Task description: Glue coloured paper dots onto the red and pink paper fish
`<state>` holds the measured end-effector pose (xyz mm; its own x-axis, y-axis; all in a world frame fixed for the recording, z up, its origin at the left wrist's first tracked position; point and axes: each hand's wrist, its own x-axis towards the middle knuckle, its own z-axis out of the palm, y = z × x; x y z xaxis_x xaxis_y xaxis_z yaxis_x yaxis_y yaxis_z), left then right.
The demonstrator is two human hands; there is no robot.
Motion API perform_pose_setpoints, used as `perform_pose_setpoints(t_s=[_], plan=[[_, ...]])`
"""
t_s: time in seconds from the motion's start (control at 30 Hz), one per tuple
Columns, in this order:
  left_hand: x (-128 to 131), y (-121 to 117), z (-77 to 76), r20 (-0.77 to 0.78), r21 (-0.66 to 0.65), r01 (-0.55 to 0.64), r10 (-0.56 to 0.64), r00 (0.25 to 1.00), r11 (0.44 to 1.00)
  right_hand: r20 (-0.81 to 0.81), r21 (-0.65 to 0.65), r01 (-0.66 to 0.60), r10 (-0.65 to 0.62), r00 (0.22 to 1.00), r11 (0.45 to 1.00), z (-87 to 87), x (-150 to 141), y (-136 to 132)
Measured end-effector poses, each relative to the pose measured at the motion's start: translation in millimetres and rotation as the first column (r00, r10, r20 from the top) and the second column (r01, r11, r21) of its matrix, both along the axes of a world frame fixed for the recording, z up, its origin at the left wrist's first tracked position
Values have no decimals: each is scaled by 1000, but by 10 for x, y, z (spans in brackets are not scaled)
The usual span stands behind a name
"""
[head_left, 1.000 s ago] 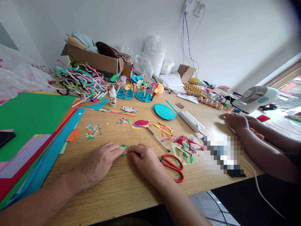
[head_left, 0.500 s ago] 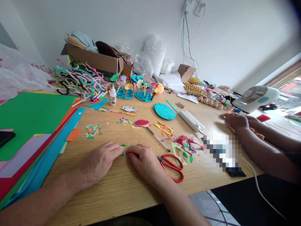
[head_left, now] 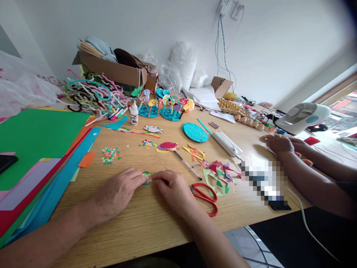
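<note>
A small green paper cutout (head_left: 147, 178) covered with bright paper bits lies on the table between my hands. My left hand (head_left: 121, 190) holds it at its left edge, fingers together and thumb side hidden. The closed fingertips of my right hand (head_left: 175, 191) meet its right end in a pinch; whatever they grip is too small to make out. Red-handled scissors (head_left: 206, 195) lie just right of my right wrist, their blades partly hidden. Beyond my hands are piles of paper confetti (head_left: 111, 155), more confetti (head_left: 147, 143), red and yellow paper cutouts (head_left: 168, 146) and a pen (head_left: 188, 165).
Coloured paper sheets (head_left: 41, 137) stack at left. A glue bottle (head_left: 134, 113), pipe cleaners (head_left: 95, 91) and blue discs (head_left: 195, 132) stand farther back. Paper scraps (head_left: 220, 175), a white power strip (head_left: 227, 143), a fan (head_left: 304, 117) and another person's hands (head_left: 281, 145) are at right.
My right hand has shifted slightly right, so more of the green cutout's right side shows. My left hand stays at the left edge.
</note>
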<state>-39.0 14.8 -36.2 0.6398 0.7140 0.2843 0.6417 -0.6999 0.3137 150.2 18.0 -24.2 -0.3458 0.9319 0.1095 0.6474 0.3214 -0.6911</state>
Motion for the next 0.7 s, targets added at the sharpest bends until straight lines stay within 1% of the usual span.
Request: perform_pose_setpoints(t_s=[0.13,0.27,0.43,0.63,0.7], plan=[[1,-4,5,-2,-7,-17,17,1000,1000,72,8,-26,25,997,1000,25,-33,-10],[2,-1,0,-1,-19,-12,12,1000,1000,109,23,-34,32,994,999,27,-42,-12],[4,-1,-16,-7,-15,-17,17,1000,1000,65,21,-20,19,998,1000,0,-34,-13],[1,-1,-19,-10,-28,-21,20,1000,999,87,35,-53,50,995,998,-5,-47,-19],[0,0,-13,-15,-29,-18,18,1000,999,47,21,-36,35,998,999,-6,-34,-17]])
